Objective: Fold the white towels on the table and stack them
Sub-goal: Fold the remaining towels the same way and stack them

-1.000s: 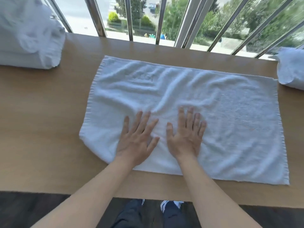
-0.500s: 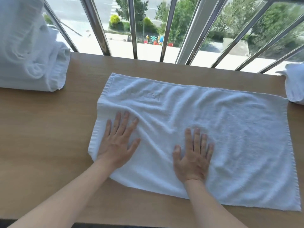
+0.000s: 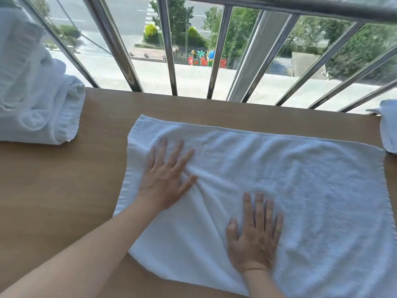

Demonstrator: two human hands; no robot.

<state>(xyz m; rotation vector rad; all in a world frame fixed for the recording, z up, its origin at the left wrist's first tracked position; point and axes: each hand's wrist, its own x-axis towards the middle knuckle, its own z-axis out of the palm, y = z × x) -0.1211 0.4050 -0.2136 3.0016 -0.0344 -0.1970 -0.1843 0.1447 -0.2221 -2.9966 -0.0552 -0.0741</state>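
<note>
One bench (image 3: 53, 190) fills the view, with the towel (image 3: 300, 190) spread flat from its middle out toward four o'clock. The towel looks soft, light and limp, so its corners at ten and seven o'clock seem the best hold for folding. A rumpled pile (image 3: 36, 108) sits well apart at nine o'clock. Both hands press flat with straight fingers, gripping nothing: the left hand (image 3: 165, 181) toward the towel's nine o'clock side, the right hand (image 3: 255, 239) near six. A cloth (image 3: 390, 125) at three o'clock, just beside the towel's corner, might snag.
</note>
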